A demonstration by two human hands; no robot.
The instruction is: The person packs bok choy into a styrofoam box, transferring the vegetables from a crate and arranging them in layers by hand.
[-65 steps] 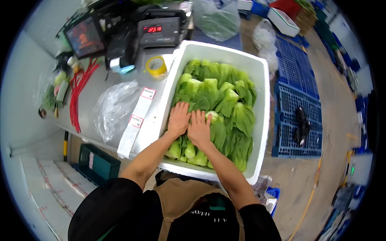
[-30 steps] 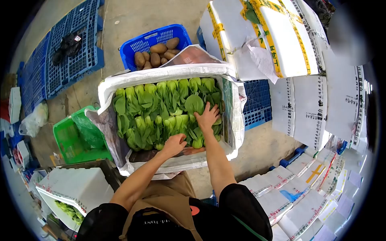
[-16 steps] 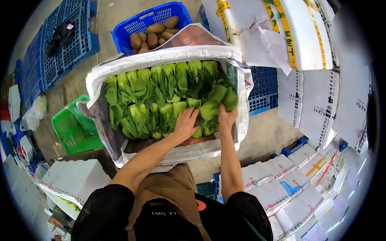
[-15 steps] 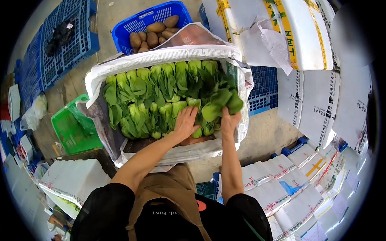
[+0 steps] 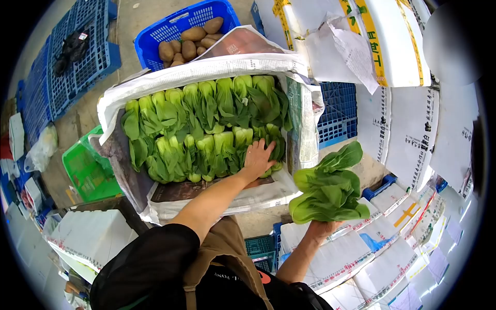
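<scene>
Two rows of bok choy [image 5: 225, 106] lie packed in a crate lined with newspaper [image 5: 170, 192]. My left hand [image 5: 258, 159] rests on the bok choy at the right end of the lower row, fingers spread. Outside the crate, to its lower right, my right hand [image 5: 324, 229] is closed on a bunch of bok choy [image 5: 330, 188]. That bunch looks like two heads, pale stems pointing left and leaves to the right. Its leaves hide most of the fingers of my right hand.
Behind the crate stands a blue basket of potatoes [image 5: 194, 35]. A green basket [image 5: 85, 170] is at the left, with a white foam box [image 5: 95, 232] below it. White boxes [image 5: 385, 124] are stacked at the right, and more cartons [image 5: 330, 258] lie at lower right. Blue pallets [image 5: 82, 46] are upper left.
My right hand has lifted the bok choy out of the crate and moved down and right with it. My left hand has slid right along the lower row.
</scene>
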